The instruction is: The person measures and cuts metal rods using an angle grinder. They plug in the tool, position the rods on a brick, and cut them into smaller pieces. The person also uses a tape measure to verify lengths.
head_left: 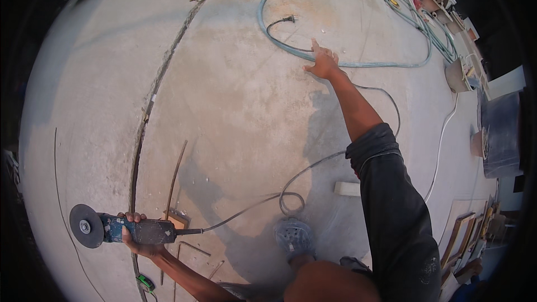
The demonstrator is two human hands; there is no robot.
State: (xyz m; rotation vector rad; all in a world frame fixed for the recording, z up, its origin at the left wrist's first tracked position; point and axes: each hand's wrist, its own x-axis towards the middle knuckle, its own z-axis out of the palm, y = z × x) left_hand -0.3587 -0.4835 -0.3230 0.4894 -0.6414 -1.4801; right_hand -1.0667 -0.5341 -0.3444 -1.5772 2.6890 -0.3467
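My left hand point(144, 248) is wrapped round the body of a blue and dark angle grinder point(155, 231) at the lower left. The grinder's round cutting disc point(81, 234) points left. Its black power cable point(239, 213) loops across the concrete and runs up to the far side. My right hand point(323, 65) is stretched far forward, thumb and fingers apart, over a green-blue hose point(386, 65) and the cable. Whether it touches either one I cannot tell. Just beyond lies the cable's two-pin plug point(288, 19), loose on the floor.
A long crack point(162, 72) splits the concrete floor. Near the grinder lie thin metal rods point(177, 176), a wooden piece point(178, 220) and a green tape measure point(146, 283). My shod foot point(293, 235) and a pale block point(347, 189) are nearer. Buckets and a dark barrel point(502, 134) line the right.
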